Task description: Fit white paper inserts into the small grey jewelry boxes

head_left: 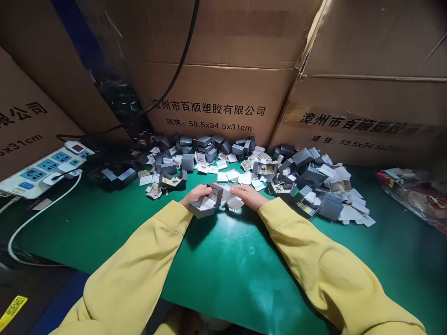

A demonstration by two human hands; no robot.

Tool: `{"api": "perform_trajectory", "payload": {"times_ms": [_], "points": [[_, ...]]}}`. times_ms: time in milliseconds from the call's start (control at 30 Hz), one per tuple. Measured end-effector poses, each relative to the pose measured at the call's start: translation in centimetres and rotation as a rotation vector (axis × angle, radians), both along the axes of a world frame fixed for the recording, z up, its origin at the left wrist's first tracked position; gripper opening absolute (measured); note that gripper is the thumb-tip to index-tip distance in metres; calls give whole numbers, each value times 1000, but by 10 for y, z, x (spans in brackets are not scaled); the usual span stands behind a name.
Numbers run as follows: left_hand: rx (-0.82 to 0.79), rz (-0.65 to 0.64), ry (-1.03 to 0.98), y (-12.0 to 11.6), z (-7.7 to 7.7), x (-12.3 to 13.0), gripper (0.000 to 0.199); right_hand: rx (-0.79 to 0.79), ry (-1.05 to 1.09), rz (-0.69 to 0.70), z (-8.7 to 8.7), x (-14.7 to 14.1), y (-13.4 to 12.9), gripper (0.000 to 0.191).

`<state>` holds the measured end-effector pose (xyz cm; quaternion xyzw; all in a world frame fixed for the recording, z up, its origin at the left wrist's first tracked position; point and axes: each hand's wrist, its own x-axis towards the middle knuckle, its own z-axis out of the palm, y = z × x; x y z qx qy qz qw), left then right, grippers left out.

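My left hand is closed around a small dark grey hinged box, whose lid stands up and whose inside shows a white piece. Close to its right, my right hand pinches a white folded insert that looks like card or foam. Both are held just above the green table, near its middle. Beyond my hands lies a heap of similar grey boxes, some opened, mixed with flat white pieces. Another heap of grey boxes and white pieces spreads to the right.
Large cardboard cartons wall off the back. At the left stands a white power strip with a plug and a white cable. A black cable hangs across the cartons. A clear plastic bag lies far right.
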<state>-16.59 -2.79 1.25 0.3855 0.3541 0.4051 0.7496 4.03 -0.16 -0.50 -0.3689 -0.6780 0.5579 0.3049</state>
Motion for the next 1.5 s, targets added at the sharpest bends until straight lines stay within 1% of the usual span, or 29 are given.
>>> {"api": "perform_trajectory", "payload": {"times_ms": [67, 100, 167, 267, 333, 400, 500, 667, 833, 967, 1133, 1267, 1500], "points": [[-26, 119, 0, 0, 0, 0, 15, -4, 83, -25, -2, -1, -3, 41], [-29, 186, -14, -1, 0, 1, 16, 31, 113, -70, -2, -1, -5, 41], [-27, 298, -66, -2, 1, 4, 16, 196, 109, -205, -3, 0, -11, 41], [-45, 367, -146, -5, 5, 12, 17, 544, -17, -391, -1, 2, -17, 38], [-66, 392, -171, -6, 7, 17, 19, 709, -106, -444, 0, 4, -18, 31], [-84, 415, -184, -7, 9, 20, 20, 785, -177, -426, 1, 4, -18, 25], [-84, 415, -213, -7, 8, 22, 19, 812, -232, -385, -1, 3, -16, 26], [-108, 389, -240, -8, 7, 25, 21, 814, -269, -374, -6, 3, -13, 33], [-133, 406, -217, -9, 8, 29, 24, 818, -247, -311, -7, 3, -12, 38], [-115, 410, -184, -9, 4, 31, 21, 813, -230, -286, -8, 3, -13, 41], [-117, 367, -186, -11, 3, 32, 22, 850, -221, -324, -7, 3, -13, 38], [-112, 345, -151, -13, 3, 33, 22, 885, -227, -325, -5, 3, -14, 42], [-81, 258, -94, -14, 4, 31, 28, 969, -91, -306, -3, 2, -15, 44]]}}
